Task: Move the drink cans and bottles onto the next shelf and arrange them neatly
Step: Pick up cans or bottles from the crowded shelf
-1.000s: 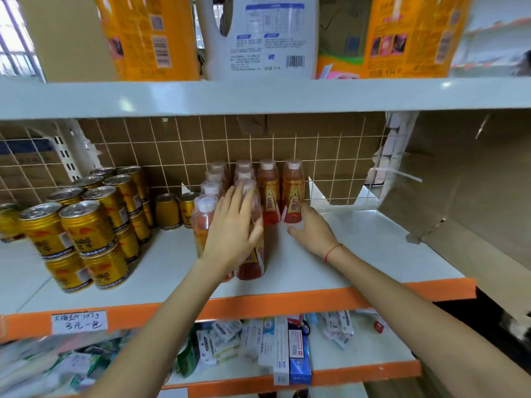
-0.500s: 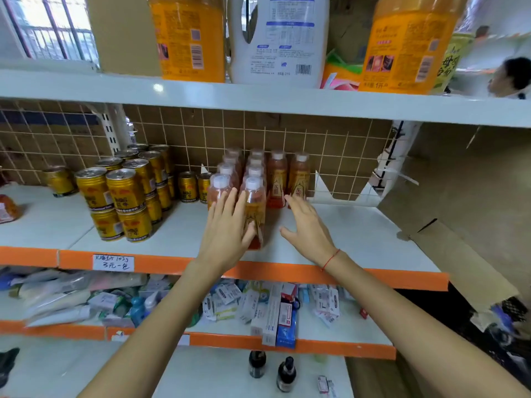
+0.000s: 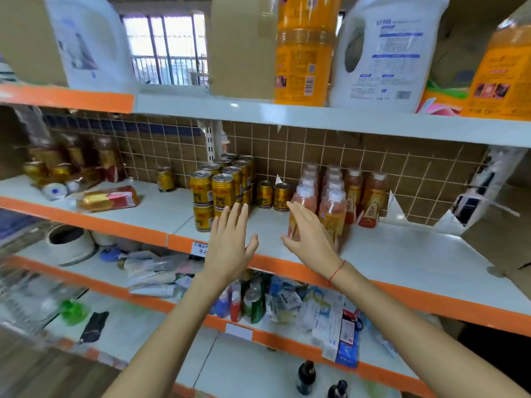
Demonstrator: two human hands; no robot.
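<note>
On the white shelf board with the orange front lip [image 3: 402, 262], clear plastic bottles of reddish drink with white caps [image 3: 333, 202] are lined up in rows running from near to far, right of centre. To their left, gold drink cans with silver tops [image 3: 222, 191] are stacked two high, with two single cans just beside them against the tiled back wall. On the shelf section further left, a few more bottles and cans [image 3: 69, 165] are seen, blurred, and one bottle lies on its side [image 3: 107, 198] near the front.

The left hand [image 3: 231, 242] is held wide, fingers straight and spread, in front of the can stack, and nothing is gripped by it. The right hand [image 3: 309, 234] is likewise flat and empty, its fingers stretched out in front of the nearest bottle of the left row; whether contact is made cannot be told.

The step in hand is judged to be a turn towards the left section for the next item. The fallen bottle is best taken round its body and set upright at the front of a row. Cans are best gripped by their sides, one per hand, and added to the stack squarely, labels forward, so that the upper tier is not tipped. The rows should be kept straight and close together.
</note>
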